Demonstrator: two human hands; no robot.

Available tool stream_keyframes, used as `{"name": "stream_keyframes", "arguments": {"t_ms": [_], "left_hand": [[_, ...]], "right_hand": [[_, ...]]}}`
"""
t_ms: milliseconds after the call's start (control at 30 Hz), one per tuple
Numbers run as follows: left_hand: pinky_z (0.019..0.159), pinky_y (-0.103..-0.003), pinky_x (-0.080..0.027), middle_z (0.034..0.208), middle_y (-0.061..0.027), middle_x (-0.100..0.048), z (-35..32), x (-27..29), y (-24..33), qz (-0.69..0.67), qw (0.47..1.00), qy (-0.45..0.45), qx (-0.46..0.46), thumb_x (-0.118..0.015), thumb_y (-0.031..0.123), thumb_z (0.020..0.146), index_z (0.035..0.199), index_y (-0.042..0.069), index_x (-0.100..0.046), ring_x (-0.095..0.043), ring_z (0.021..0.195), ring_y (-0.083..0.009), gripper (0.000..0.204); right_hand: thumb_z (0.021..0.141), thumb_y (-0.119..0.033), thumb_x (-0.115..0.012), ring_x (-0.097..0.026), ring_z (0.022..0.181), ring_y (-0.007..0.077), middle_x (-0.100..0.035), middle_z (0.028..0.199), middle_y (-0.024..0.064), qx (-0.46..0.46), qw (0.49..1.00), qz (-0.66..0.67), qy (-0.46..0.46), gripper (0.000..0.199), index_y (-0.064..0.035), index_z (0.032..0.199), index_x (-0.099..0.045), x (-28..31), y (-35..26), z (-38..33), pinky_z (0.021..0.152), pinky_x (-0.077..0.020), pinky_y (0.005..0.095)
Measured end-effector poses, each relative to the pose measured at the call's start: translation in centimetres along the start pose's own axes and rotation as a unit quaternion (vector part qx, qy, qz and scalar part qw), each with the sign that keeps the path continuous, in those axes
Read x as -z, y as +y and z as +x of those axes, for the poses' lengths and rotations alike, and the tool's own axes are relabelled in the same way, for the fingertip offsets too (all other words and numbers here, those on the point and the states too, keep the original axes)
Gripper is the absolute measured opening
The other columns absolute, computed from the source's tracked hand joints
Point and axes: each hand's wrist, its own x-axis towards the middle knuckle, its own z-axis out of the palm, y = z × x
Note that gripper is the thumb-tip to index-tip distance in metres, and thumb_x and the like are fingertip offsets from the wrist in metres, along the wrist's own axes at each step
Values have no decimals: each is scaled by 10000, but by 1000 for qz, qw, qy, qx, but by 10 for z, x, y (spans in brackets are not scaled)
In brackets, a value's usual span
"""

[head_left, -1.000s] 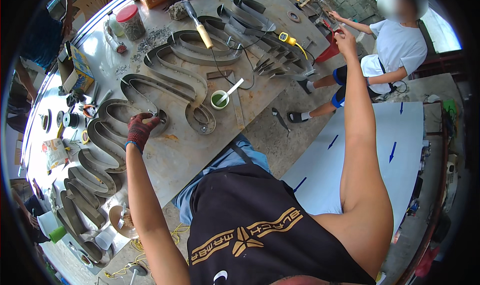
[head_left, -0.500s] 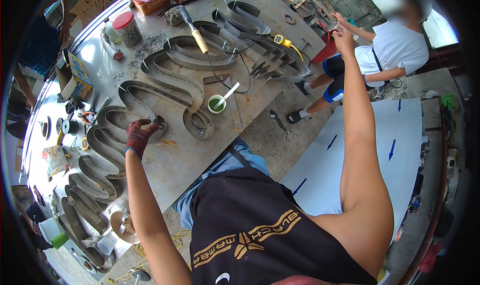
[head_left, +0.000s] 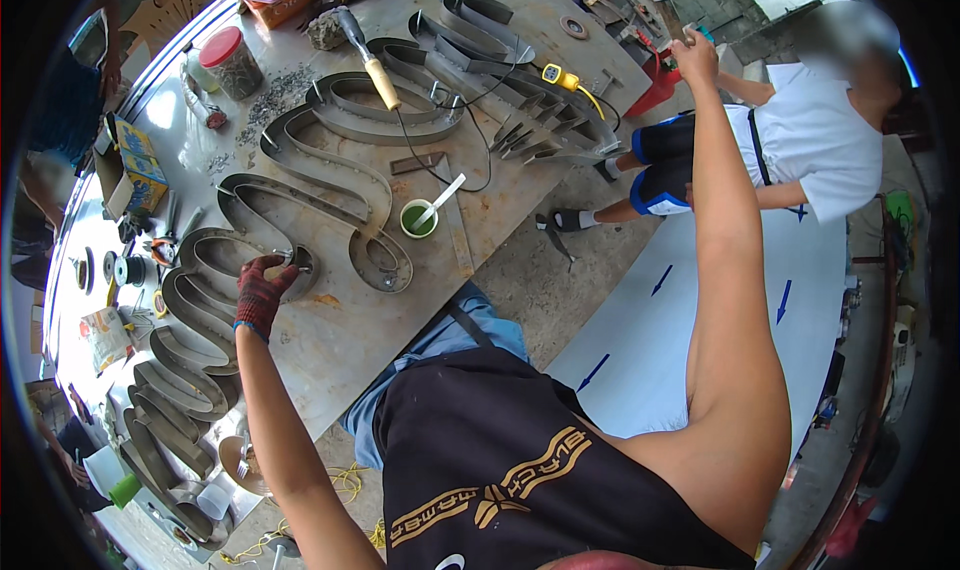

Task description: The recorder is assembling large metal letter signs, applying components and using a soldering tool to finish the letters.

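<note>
My left hand point(head_left: 264, 295), in a dark red knitted glove, rests at the curled end of a bent metal strip shape point(head_left: 262, 188) on the table, with its fingers closed round the strip's edge. My bare right hand point(head_left: 697, 60) is stretched far out to the right, past the table's edge. Its fingers are drawn together; whatever they may hold is too small to make out. Nearest the left hand are more bent strip shapes point(head_left: 385, 262). A white cup point(head_left: 419, 219) of green paste with a white stick stands to their right.
A soldering iron point(head_left: 379, 82) with a wooden handle lies across the shapes at the back. A red-lidded jar point(head_left: 232, 62), pliers point(head_left: 160, 250) and wire spools point(head_left: 128, 270) are at the left. A person in a white shirt point(head_left: 810, 140) stands beside my right arm; a pale sheet point(head_left: 690, 320) lies below it.
The person in white has shifted right and leaned, with the nearer hand drawn back from mine. My right hand has moved slightly up; the left stays on the strip as the view shifts a little.
</note>
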Motion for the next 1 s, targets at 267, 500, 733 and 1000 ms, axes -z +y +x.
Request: {"name": "stream_keyframes", "arguments": {"t_ms": [267, 500, 733, 1000], "left_hand": [[1143, -453, -382, 1303, -172, -613, 0, -3, -10, -10, 1000, 8, -26, -874, 342, 793, 1178, 104, -741, -510, 1311, -354, 472], [1059, -442, -457, 1201, -174, -664, -11, 1, -17, 17, 994, 41, -97, -865, 381, 781, 1150, 93, -735, -586, 1205, -354, 486], [1161, -462, -391, 1361, -227, -595, -6, 6, 5, 31, 999, 2, -27, -817, 578, 788, 1240, 131, -736, -478, 1356, -406, 641], [1182, -475, -367, 1435, -202, -542, -10, 3, 9, 24, 999, -12, 18, -836, 624, 748, 1292, 152, -718, -400, 1420, -390, 730]], "right_hand": [[818, -410, -824, -610, 1266, 351, -655, 1337, 198, -5, 992, -118, 33, 797, -70, 1474, -527, 4, -3, 22, 1079, -476, 420], [873, -290, -806, -715, 1103, 286, -707, 1291, 196, 59, 985, 50, -153, 614, -25, 1392, -613, -38, 34, 43, 942, -552, 395], [980, -213, -718, -716, 895, 212, -750, 1077, 120, 153, 962, 156, -163, 368, -13, 1283, -657, -23, 59, 27, 731, -586, 347], [1035, -205, -668, -696, 864, 129, -745, 988, 90, 213, 931, 232, -183, 277, -8, 1219, -602, 127, -182, -170, 811, -552, 297]]}}
